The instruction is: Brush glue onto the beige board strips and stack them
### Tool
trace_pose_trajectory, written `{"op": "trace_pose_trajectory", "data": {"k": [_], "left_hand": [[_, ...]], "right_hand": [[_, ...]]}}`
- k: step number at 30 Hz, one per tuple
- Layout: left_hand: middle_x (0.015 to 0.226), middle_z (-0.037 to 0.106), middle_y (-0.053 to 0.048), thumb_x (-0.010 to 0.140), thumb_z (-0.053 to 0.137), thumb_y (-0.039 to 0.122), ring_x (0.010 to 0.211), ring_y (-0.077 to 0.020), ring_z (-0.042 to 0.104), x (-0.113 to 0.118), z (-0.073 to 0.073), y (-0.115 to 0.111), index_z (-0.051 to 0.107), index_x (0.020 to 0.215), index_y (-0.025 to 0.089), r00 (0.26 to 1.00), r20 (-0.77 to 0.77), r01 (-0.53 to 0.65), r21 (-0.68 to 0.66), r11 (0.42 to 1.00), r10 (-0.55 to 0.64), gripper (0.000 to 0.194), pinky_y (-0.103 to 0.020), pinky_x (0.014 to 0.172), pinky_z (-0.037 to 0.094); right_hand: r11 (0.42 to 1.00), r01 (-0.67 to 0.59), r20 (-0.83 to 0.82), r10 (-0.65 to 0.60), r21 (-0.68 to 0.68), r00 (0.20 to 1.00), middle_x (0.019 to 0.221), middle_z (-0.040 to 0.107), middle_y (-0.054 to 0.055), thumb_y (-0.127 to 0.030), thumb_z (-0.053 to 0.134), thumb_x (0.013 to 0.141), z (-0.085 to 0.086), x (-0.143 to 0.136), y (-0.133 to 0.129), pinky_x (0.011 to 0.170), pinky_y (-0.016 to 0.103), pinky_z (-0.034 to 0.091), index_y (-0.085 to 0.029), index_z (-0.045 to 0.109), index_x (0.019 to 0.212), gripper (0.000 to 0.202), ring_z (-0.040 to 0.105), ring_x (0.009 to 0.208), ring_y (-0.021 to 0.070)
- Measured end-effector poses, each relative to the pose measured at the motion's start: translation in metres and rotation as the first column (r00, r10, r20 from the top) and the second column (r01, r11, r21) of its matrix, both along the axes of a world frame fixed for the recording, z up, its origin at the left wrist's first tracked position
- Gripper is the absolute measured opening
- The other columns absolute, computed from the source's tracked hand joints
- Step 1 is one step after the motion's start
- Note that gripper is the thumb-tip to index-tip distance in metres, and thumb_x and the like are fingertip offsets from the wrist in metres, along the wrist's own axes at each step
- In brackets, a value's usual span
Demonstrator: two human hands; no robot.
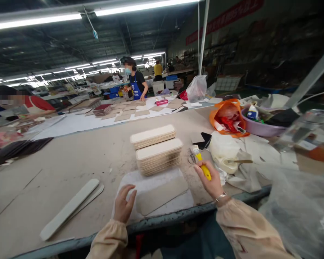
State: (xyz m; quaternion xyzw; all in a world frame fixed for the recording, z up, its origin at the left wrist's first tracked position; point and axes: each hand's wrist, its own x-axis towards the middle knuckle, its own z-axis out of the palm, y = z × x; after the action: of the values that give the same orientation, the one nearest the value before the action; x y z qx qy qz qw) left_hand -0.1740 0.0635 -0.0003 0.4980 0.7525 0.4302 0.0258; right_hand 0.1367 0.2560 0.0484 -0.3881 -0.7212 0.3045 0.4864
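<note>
My right hand (211,181) is closed around the yellow handle of a brush (198,157) with a pale head, pointing away from me. Just beside the brush head lie small scissors (191,157). My left hand (124,204) hovers or rests, which I cannot tell, with fingers apart and nothing in them, by the left end of a flat grey-beige panel (162,196). That panel lies on a white sheet (128,178) near the table's front edge. Behind it stand two stacks of long, rounded cream pieces, a nearer stack (159,158) and a farther stack (152,136).
Two long pale strips (70,210) lie at left. To the right are a white tub (226,154) with a stick across it, an orange bag (228,117), a lilac basin (264,126) and clear plastic (299,208). A co-worker in a blue apron (136,88) stands across the table.
</note>
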Motion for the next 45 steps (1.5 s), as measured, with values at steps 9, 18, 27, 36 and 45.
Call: {"op": "trace_pose_trajectory", "data": {"k": [9, 18, 27, 36, 45], "left_hand": [[0.13, 0.052, -0.014, 0.07, 0.063, 0.053, 0.115, -0.0314, 0.049, 0.016, -0.038, -0.042, 0.047, 0.128, 0.018, 0.867, -0.384, 0.205, -0.308, 0.929, -0.318, 0.07, -0.05, 0.093, 0.045], [0.121, 0.06, -0.009, 0.077, 0.058, 0.044, 0.109, -0.0275, 0.054, 0.008, -0.051, -0.034, 0.053, 0.122, 0.021, 0.869, -0.399, 0.206, -0.244, 0.948, -0.291, 0.051, -0.046, 0.09, 0.047], [0.118, 0.056, -0.014, 0.074, 0.061, 0.044, 0.109, -0.0284, 0.052, 0.016, -0.045, -0.038, 0.059, 0.104, 0.018, 0.915, -0.351, 0.139, -0.186, 0.973, -0.198, 0.039, -0.047, 0.091, 0.047], [0.102, 0.06, -0.01, 0.077, 0.06, 0.032, 0.097, -0.0227, 0.057, 0.017, -0.046, -0.039, 0.064, 0.087, 0.019, 0.929, -0.317, 0.181, -0.06, 0.982, -0.191, 0.017, -0.04, 0.086, 0.05], [0.098, 0.061, -0.009, 0.077, 0.059, 0.029, 0.095, -0.0228, 0.056, 0.019, -0.04, -0.038, 0.066, 0.082, 0.021, 0.917, -0.342, 0.19, -0.073, 0.979, -0.203, 0.012, -0.04, 0.084, 0.05]], "right_hand": [[0.799, -0.356, -0.423, 0.142, -0.484, 0.895, 0.057, 0.047, -0.002, -0.047, 0.047, 0.087, -0.032, -0.007, -0.063, 0.05, 0.025, 0.035, -0.018, 0.054, 0.092, 0.03, 0.044, 0.053, 0.0136], [0.499, -0.583, -0.677, -0.009, -0.641, 0.736, 0.042, 0.027, -0.009, -0.055, 0.051, 0.078, -0.036, -0.029, -0.064, 0.04, 0.02, 0.016, -0.017, 0.056, 0.078, 0.038, 0.017, 0.039, 0.0068], [0.628, -0.444, -0.422, 0.196, -0.639, 0.885, 0.042, 0.034, -0.008, -0.049, 0.055, 0.079, -0.039, -0.058, -0.073, 0.04, 0.021, 0.022, -0.017, 0.057, 0.077, 0.032, 0.028, 0.038, 0.0077], [0.672, -0.392, -0.164, 0.377, -0.628, 0.911, 0.042, 0.04, -0.007, -0.042, 0.05, 0.079, -0.034, -0.127, -0.091, 0.042, 0.022, 0.029, -0.018, 0.057, 0.072, 0.027, 0.035, 0.039, 0.0094], [0.793, -0.248, 0.1, 0.36, -0.556, 0.928, 0.045, 0.044, -0.005, -0.038, 0.048, 0.076, -0.039, -0.116, -0.075, 0.048, 0.023, 0.034, -0.019, 0.058, 0.07, 0.023, 0.044, 0.046, 0.0129]]}}
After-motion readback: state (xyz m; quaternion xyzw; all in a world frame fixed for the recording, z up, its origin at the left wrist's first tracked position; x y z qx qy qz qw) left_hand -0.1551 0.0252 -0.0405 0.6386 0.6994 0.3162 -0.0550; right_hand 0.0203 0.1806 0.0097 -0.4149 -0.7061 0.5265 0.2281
